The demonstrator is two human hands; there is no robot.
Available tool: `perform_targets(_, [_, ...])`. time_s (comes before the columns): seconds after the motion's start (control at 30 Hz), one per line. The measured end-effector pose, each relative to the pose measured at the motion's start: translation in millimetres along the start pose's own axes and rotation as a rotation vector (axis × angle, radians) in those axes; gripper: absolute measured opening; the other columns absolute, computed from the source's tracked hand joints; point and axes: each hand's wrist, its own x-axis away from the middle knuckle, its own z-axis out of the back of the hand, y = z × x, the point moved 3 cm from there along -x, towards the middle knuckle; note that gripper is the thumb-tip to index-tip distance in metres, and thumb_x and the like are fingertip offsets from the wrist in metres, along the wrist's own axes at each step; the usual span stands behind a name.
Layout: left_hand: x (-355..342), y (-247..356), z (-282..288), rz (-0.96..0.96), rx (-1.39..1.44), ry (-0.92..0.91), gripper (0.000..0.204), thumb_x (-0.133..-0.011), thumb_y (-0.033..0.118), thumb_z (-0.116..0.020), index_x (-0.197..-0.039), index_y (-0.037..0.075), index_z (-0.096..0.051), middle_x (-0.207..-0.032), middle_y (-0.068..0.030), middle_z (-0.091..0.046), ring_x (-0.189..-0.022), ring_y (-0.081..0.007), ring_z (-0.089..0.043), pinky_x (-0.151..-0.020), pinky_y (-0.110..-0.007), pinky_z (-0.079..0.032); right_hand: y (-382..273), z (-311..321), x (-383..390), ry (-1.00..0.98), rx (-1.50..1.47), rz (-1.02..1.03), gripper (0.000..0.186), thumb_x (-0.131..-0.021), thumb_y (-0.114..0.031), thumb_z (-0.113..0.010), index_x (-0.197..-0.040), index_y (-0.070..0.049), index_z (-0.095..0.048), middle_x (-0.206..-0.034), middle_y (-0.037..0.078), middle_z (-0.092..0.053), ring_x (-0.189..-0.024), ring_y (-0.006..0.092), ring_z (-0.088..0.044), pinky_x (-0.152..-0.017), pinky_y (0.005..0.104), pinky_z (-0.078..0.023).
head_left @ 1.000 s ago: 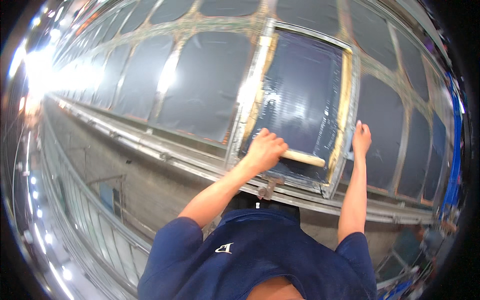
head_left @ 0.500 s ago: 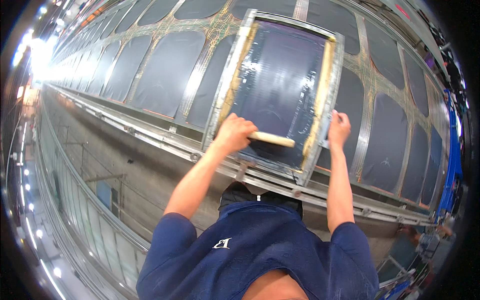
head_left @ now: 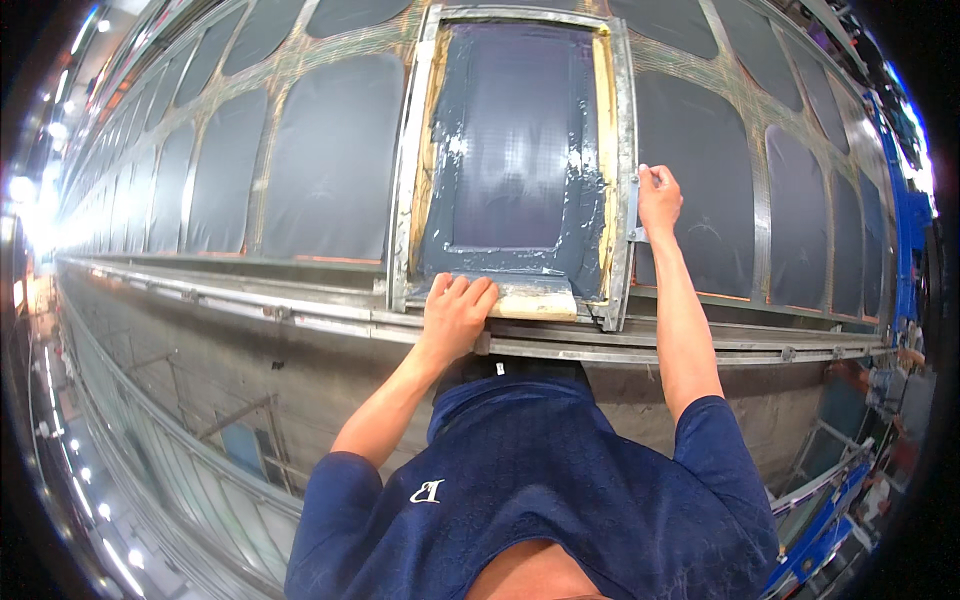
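A printing screen [head_left: 505, 140] with a dark coated centre and yellowed side strips sits inside a grey metal frame [head_left: 622, 100] on a long table. At its near end, my left hand [head_left: 458, 310] has its fingers wrapped over a wooden-handled squeegee [head_left: 535, 303], whose blade lies in the dark ink. My right hand [head_left: 660, 200] is closed on a small metal handle [head_left: 636, 233] on the frame's right side.
Rows of dark grey panels [head_left: 320, 150] cover the table either side of the frame. A double metal rail [head_left: 760, 352] runs along the near edge. Beyond the railing [head_left: 150, 430] at lower left are lights, and blue metalwork [head_left: 910, 220] stands at far right.
The squeegee in my left hand has come down to the screen's near end and turned flatter. The view has rotated, so the frame now appears more upright and further left.
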Motion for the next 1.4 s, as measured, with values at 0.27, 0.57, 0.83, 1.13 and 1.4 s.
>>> perform_targets(0.27, [-127, -95, -32, -0.043, 0.017, 0.027, 0.043, -0.061, 0.000, -0.072, -0.101, 0.013, -0.067, -0.104, 0.0013, -0.071, -0.086, -0.0196, -0.062, -0.082, -0.040, -0.042, -26, 15, 3, -0.196, 0.240, -0.109, 0.036, -0.097, -0.044, -0.060, -0.104, -0.010, -0.070, -0.075, 0.024, -0.068, -0.082, 0.0441, -0.070, -0.073, 0.0518, -0.052])
perform_targets(0.57, [-353, -235, -65, -0.116, 0.053, 0.039, 0.022, -0.069, 0.010, -0.078, -0.090, 0.014, -0.071, -0.086, -0.0027, -0.072, -0.080, -0.0250, -0.066, -0.075, -0.042, -0.045, -121, 0, -115, -0.315, 0.102, 0.326, 0.047, -0.085, -0.042, -0.078, -0.117, -0.010, -0.071, -0.109, 0.013, -0.072, -0.102, 0.0330, -0.066, -0.091, 0.0429, -0.051])
perform_targets(0.83, [-441, -269, -62, 0.118, 0.145, -0.246, 0.029, -0.071, 0.027, -0.087, -0.095, 0.013, -0.078, -0.080, -0.0133, -0.073, -0.082, -0.0347, -0.070, -0.077, -0.046, -0.054, -232, -153, -241, -0.664, 0.650, 0.742, 0.048, -0.074, -0.043, -0.083, -0.108, -0.010, -0.075, -0.100, 0.014, -0.075, -0.108, 0.0325, -0.066, -0.097, 0.0469, -0.048])
perform_targets(1.13, [-400, -244, -78, 0.085, 0.008, -0.259, 0.032, -0.070, 0.030, -0.086, -0.096, 0.014, -0.079, -0.088, -0.0121, -0.076, -0.083, -0.0309, -0.074, -0.082, -0.043, -0.057, -199, -145, -189, -0.535, 0.562, 0.802, 0.041, -0.067, -0.044, -0.085, -0.085, -0.008, -0.078, -0.077, 0.016, -0.073, -0.076, 0.0345, -0.073, -0.071, 0.0466, -0.056])
perform_targets(1.4, [-193, -123, -37, 0.013, 0.252, -0.204, 0.014, -0.068, 0.017, -0.082, -0.079, 0.012, -0.074, -0.072, -0.0117, -0.070, -0.072, -0.0340, -0.069, -0.070, -0.047, -0.053, -129, -56, 32, -0.613, 0.591, 0.772, 0.020, -0.070, -0.029, -0.079, -0.072, -0.011, -0.070, -0.074, 0.011, -0.068, -0.079, 0.0321, -0.066, -0.084, 0.0455, -0.046])
